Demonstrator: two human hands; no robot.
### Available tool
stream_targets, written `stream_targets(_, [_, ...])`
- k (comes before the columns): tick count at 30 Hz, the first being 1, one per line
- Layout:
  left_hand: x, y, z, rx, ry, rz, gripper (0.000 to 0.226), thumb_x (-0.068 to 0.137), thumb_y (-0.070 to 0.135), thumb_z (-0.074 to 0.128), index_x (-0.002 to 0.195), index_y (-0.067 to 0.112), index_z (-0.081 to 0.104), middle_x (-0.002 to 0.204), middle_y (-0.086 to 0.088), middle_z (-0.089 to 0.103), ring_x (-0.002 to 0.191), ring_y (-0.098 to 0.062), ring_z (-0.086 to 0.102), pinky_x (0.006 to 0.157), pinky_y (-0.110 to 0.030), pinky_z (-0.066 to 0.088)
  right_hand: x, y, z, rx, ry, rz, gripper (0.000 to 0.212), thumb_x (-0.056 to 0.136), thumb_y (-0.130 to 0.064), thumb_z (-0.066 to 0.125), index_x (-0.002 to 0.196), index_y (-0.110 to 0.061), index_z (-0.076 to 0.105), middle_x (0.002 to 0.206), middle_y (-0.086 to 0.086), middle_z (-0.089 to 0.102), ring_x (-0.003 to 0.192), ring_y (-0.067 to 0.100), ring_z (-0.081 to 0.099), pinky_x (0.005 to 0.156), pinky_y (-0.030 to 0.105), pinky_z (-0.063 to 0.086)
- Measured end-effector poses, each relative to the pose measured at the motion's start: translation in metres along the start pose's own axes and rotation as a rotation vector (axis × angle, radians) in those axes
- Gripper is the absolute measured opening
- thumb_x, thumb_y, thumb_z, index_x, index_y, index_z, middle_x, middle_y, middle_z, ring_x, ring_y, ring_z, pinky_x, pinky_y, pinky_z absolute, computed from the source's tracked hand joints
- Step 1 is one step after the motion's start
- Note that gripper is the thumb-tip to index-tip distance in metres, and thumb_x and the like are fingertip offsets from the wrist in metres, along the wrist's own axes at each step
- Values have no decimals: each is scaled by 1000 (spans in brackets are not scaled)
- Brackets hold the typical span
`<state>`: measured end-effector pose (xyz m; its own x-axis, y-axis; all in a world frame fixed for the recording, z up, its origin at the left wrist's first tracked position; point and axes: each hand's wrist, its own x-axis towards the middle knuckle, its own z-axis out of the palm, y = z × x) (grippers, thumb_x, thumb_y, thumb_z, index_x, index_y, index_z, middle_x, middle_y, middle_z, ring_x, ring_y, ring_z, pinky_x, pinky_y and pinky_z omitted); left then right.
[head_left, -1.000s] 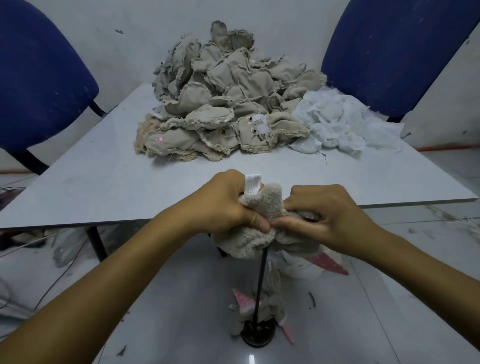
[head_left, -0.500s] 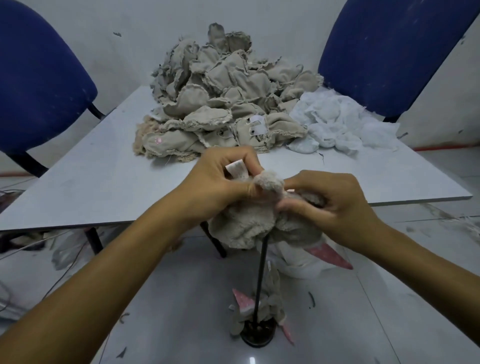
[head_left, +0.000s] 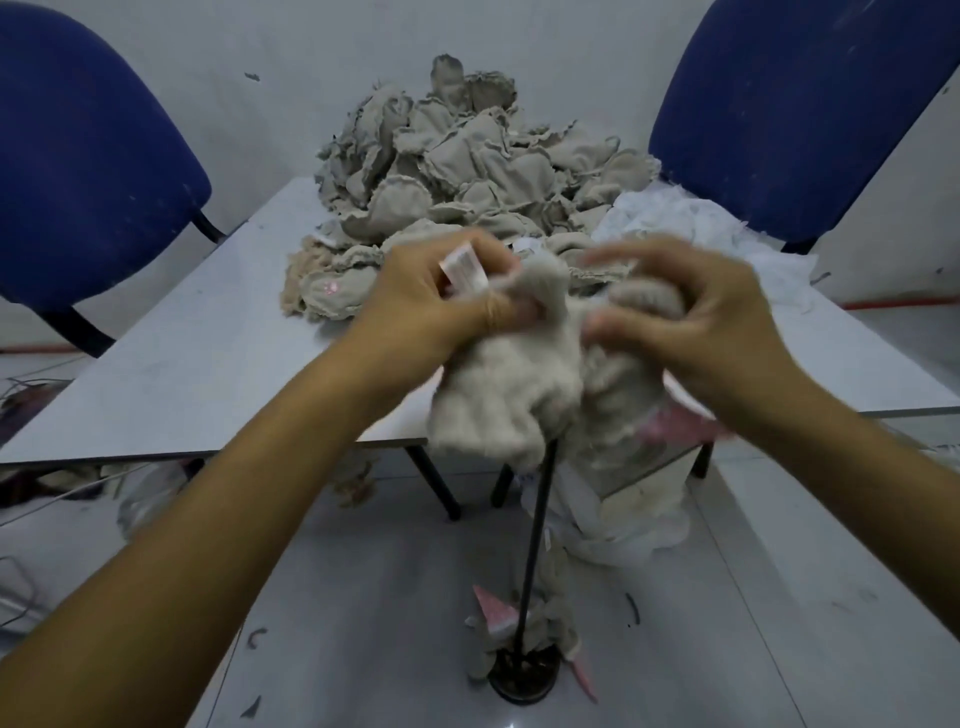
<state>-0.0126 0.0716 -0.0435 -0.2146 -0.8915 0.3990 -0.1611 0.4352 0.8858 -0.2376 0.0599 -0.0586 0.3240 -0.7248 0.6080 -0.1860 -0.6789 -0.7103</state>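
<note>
A beige plush fabric piece (head_left: 509, 384) with a white label (head_left: 464, 267) sits over the top of a thin black rod (head_left: 537, 535). The rod rises from a round black base (head_left: 523, 675) on the floor. My left hand (head_left: 431, 296) grips the piece's left side near the label. My right hand (head_left: 696, 317) holds its right side with curled fingers, blurred by motion. A pink part (head_left: 675, 423) of the piece shows below my right hand.
A grey table (head_left: 208, 364) stands ahead with a heap of beige fabric pieces (head_left: 467, 171) and white stuffing (head_left: 691, 223). Two blue chairs (head_left: 88, 161) (head_left: 800, 104) flank it. A white bag (head_left: 613, 519) and scraps lie on the floor by the rod.
Both hands have risen with the plush piece, pulling it up along the rod toward the table edge. More of the piece hangs below my hands now.
</note>
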Motion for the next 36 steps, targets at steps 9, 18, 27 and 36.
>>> stream_targets(9, [18,-48,10,902,95,50,30,88,13,66,116,21,62,112,-3,56,110,-22,49,92,-39,45,22,70,15,-320,35,397,18,99,-19,59,115,-24,64,108,-5,65,97,9,63,75,11,45])
stream_targets(18, [41,-64,39,972,-269,-111,8,89,34,60,94,30,55,92,9,53,92,-20,55,79,-42,52,26,114,9,-988,-41,414,37,92,-1,46,126,-12,56,126,15,57,116,38,48,90,46,43])
stream_targets(27, [32,-57,44,820,-47,137,7,92,17,60,87,13,57,92,0,52,85,-19,50,72,-41,47,22,101,9,-947,118,417,23,100,-32,47,112,-14,55,118,11,44,110,30,41,84,42,35])
stream_targets(36, [31,-56,53,1015,-139,-84,12,90,16,50,83,13,42,81,-11,55,79,-35,53,60,-38,39,29,41,21,-331,284,268,15,98,-22,58,98,-20,44,84,-10,52,72,6,54,60,18,45])
